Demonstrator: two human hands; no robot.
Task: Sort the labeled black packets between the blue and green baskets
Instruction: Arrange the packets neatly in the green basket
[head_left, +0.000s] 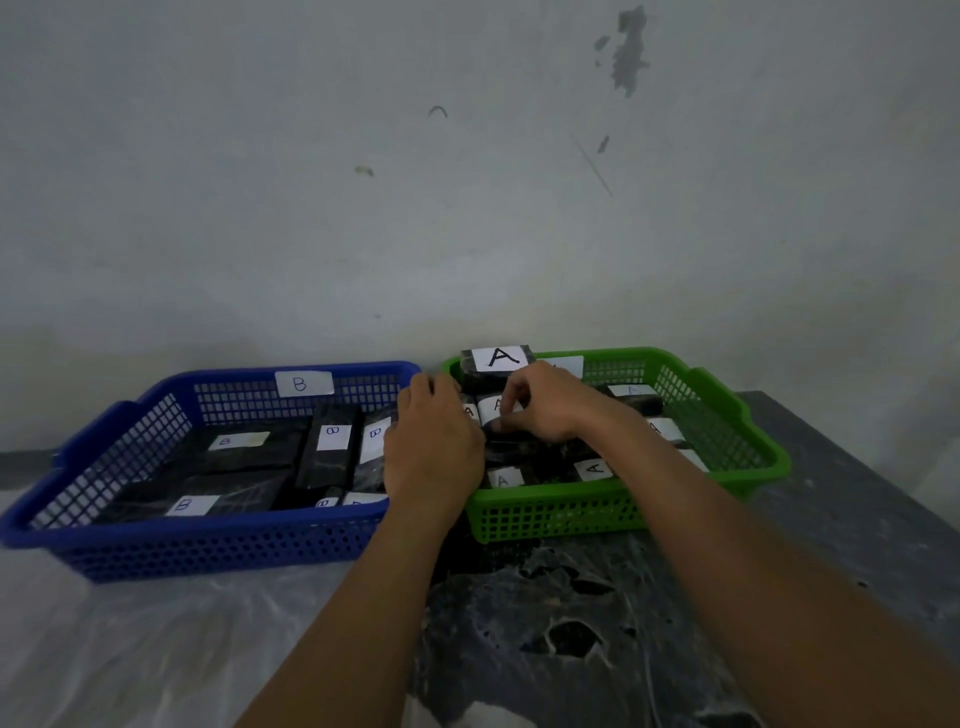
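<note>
A blue basket (156, 551) tagged B sits on the left and holds several black packets (332, 447) labelled B. Beside it on the right, a green basket (571, 514) tagged A holds several black packets (592, 470) labelled A, with one packet (496, 361) propped at its back left corner. My left hand (434, 447) reaches over the green basket's left edge with its fingers curled down among the packets. My right hand (545, 402) hovers inside the green basket and pinches a black packet (493, 410) labelled A. What the left fingers hold is hidden.
Both baskets stand on a dark grey table (831, 519) against a stained pale wall (467, 182). Clear crumpled plastic sheeting (156, 649) covers the table's left and front. The table's right edge runs diagonally past the green basket.
</note>
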